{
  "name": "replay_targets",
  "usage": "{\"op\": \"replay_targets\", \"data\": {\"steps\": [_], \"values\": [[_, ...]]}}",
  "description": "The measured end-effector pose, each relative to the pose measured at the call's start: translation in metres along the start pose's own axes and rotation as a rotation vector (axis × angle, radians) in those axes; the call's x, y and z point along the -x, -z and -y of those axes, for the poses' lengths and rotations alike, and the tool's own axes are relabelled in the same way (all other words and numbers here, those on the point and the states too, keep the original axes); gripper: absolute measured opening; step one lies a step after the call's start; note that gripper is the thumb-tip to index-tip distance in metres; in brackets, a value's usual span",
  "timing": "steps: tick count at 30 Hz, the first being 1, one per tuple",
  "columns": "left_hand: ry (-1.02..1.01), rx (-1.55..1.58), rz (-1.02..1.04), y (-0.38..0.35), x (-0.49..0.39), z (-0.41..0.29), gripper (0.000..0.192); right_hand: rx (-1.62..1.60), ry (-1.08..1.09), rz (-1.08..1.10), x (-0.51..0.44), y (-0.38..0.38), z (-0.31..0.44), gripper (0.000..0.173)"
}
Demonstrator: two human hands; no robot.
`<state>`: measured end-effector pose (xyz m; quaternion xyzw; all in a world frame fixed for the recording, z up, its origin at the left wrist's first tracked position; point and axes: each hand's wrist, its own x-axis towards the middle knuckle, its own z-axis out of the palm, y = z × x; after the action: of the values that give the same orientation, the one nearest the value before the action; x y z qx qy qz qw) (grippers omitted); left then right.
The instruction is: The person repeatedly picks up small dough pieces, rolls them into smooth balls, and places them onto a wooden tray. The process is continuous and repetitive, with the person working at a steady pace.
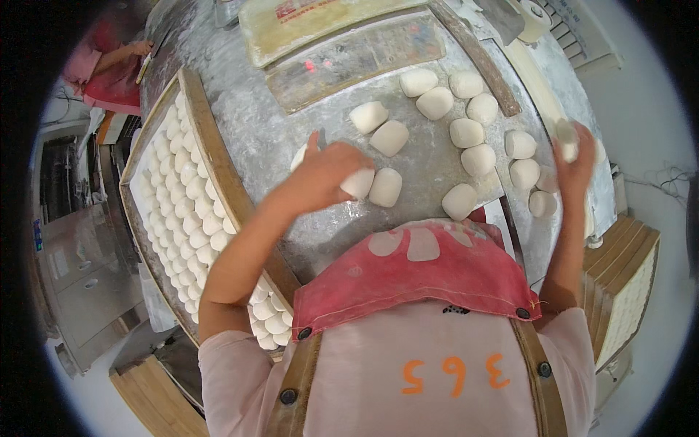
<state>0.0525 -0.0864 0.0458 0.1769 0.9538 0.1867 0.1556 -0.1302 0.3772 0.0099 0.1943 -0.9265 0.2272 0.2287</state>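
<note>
Several white dough pieces (389, 138) lie on the floured metal worktop (240, 93) before me. My left hand (333, 172) is over the left part of them, its fingers around one dough piece (359, 183); another, partly hidden, shows behind the thumb. Right beside that hand sits a further dough piece (385, 187). At the worktop's right side my right hand (578, 158) has its fingers about a blurred dough piece (567, 134), near the pale strip along the edge. Close to the right wrist lie several more dough pieces (525, 173).
A wooden-rimmed tray (215, 142) full of dough pieces stands at the left. A flat translucent board (355, 65), a yellowish lid or tray (327, 27) and a wooden bar (475, 54) lie farther back. Stacked trays (620, 273) stand lower right. Another person (109, 65) holds a knife-like tool upper left.
</note>
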Motion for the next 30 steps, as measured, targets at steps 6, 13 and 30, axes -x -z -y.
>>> {"op": "replay_targets", "data": {"steps": [6, 13, 30], "values": [[0.225, 0.72, -1.224, 0.104, -0.021, 0.046, 0.057, 0.16, -0.675, 0.317, 0.082, 0.083, -0.128, 0.074], [-0.06, 0.063, -0.005, 0.021, 0.018, 0.026, 0.074, 0.164, -0.594, 0.282, 0.081, 0.083, -0.098, 0.071], [0.294, -0.235, -0.052, -0.054, -0.002, -0.061, 0.09, 0.221, -0.264, 0.477, -0.053, -0.025, -0.051, 0.086]]}}
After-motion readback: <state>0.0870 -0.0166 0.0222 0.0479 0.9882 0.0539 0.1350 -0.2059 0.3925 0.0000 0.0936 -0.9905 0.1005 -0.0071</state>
